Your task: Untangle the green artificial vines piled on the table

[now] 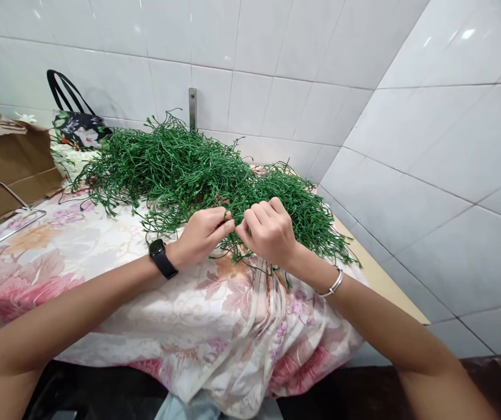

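Observation:
Over the front of a large heap of thin green artificial stems [180, 163], my two hands meet almost thumb to thumb. My left hand [202, 233], with a black watch on its wrist, pinches a green stem [226, 215] between thumb and fingers. Touching or nearly touching it, my right hand [270, 230] is closed, its fingers curled and knuckles up. What lies inside the right hand is hidden. Loose stem ends hang below both hands. The heap continues to the right as a second mound [303, 204].
A flowered cloth [114, 315] covers the table, with pale ribbon-like strips [254, 326] hanging over its front. To the left stand a cardboard box [9, 169], a metal wire frame [14, 230], white flowers [73, 160] and a black floral bag [79, 128]. Tiled walls [430, 151] enclose the back and right.

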The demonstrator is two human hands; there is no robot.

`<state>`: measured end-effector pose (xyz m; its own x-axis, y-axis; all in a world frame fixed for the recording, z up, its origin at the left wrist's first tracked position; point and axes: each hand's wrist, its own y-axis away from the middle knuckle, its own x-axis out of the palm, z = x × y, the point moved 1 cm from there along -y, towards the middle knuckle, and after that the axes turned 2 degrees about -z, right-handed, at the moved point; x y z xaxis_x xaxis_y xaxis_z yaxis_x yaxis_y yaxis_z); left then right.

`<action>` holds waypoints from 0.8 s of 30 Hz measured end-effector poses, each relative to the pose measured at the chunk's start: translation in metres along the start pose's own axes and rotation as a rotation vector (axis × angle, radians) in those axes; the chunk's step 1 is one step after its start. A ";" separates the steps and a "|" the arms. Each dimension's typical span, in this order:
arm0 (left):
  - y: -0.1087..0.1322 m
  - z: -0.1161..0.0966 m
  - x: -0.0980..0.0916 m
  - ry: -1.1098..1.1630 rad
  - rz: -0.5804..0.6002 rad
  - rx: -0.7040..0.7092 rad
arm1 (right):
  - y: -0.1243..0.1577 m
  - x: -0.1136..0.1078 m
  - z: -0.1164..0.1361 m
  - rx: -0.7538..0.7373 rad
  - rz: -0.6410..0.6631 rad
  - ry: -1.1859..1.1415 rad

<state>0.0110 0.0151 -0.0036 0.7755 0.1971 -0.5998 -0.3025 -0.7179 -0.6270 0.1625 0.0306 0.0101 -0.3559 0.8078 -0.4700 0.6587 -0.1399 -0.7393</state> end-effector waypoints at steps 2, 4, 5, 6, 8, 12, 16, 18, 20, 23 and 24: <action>0.003 -0.003 0.003 -0.044 -0.013 -0.025 | 0.000 0.000 0.007 0.007 0.005 0.045; 0.005 -0.004 0.005 -0.090 -0.042 -0.045 | 0.000 0.000 0.011 0.033 0.024 0.065; 0.006 -0.004 0.004 -0.114 -0.060 -0.053 | 0.000 0.000 0.011 0.052 0.036 0.073; 0.006 -0.003 0.003 -0.136 -0.079 -0.062 | -0.001 -0.001 0.009 0.079 0.050 0.083; 0.004 0.002 -0.002 -0.154 -0.120 -0.092 | -0.002 -0.002 0.000 0.161 0.086 0.104; -0.005 0.013 -0.018 0.085 -0.151 -0.185 | -0.003 -0.003 -0.033 0.327 0.152 0.064; -0.014 0.017 -0.023 0.425 -0.107 -0.259 | 0.001 0.000 -0.053 0.467 0.162 0.034; -0.014 0.016 -0.022 0.480 -0.084 -0.269 | 0.003 0.002 -0.055 0.493 0.142 0.036; -0.014 0.014 -0.020 0.483 -0.057 -0.275 | 0.003 0.002 -0.053 0.476 0.122 0.000; -0.012 0.013 -0.019 0.501 -0.033 -0.288 | 0.002 0.000 -0.048 0.447 0.084 -0.088; -0.012 0.012 -0.019 0.512 -0.027 -0.284 | 0.002 0.000 -0.047 0.441 0.076 -0.114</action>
<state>-0.0066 0.0285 0.0093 0.9713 -0.0795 -0.2243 -0.1735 -0.8817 -0.4387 0.1947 0.0572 0.0309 -0.4043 0.7212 -0.5625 0.3498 -0.4463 -0.8237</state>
